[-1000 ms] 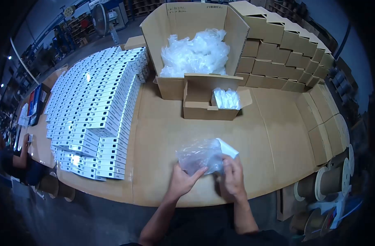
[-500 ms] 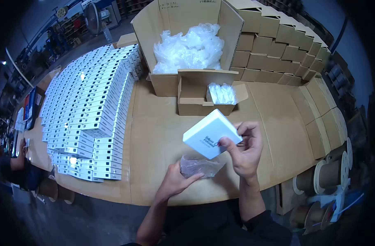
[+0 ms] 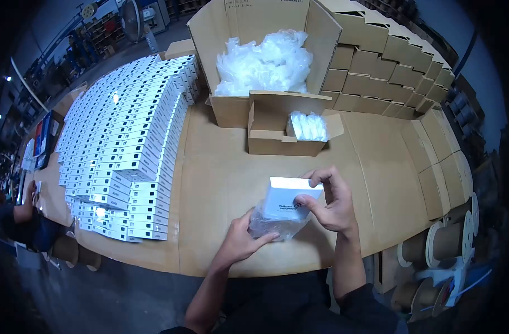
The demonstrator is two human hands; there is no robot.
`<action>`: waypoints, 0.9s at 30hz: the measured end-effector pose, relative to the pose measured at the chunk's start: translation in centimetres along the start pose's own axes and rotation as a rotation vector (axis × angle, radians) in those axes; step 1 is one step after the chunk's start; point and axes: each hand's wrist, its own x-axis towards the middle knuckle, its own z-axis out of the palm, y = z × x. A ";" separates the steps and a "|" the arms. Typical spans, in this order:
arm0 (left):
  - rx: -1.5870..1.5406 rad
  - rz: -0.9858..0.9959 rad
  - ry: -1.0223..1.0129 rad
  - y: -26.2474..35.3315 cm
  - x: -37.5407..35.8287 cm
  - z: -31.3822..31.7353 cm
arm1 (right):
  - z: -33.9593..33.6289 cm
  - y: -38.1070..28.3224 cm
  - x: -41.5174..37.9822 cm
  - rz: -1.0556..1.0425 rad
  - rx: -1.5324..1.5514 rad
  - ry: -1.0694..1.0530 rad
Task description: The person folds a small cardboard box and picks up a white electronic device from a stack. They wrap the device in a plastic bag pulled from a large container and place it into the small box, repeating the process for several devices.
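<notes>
My right hand [image 3: 332, 203] pinches the upper right part of a white box [image 3: 288, 197] with dark print on its face. The lower end of the box sits inside a clear plastic bag [image 3: 279, 227], near the front of the table. Fingers of my left hand [image 3: 245, 239] are wrapped round the left side of the bag, with the thumb along its front. Beyond them stands an open small carton [image 3: 282, 146] with several plastic-wrapped items [image 3: 308, 127] in it.
Many white boxes [image 3: 137, 145] are stacked on the left. Behind the small carton, a large carton [image 3: 229, 113] holds clear plastic bags [image 3: 263, 64]. Brown cartons [image 3: 368, 83] line the back right. Spools [image 3: 457, 234] stand at the right; another person [image 3: 26, 214] is at far left.
The white box has moved down and tipped more upright, its lower end now in the bag. My right hand came down with it. The view has shifted slightly.
</notes>
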 end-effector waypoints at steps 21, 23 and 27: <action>-0.782 -0.117 0.261 -2.2 0.2 2.3 | 1.4 3.4 -2.0 0.404 0.400 0.027; -0.738 -0.047 0.315 -3.2 0.7 2.0 | 1.6 3.8 -3.9 0.471 0.442 0.026; -0.562 0.019 0.262 -4.5 1.2 0.8 | 4.1 3.8 -5.2 0.580 0.428 0.150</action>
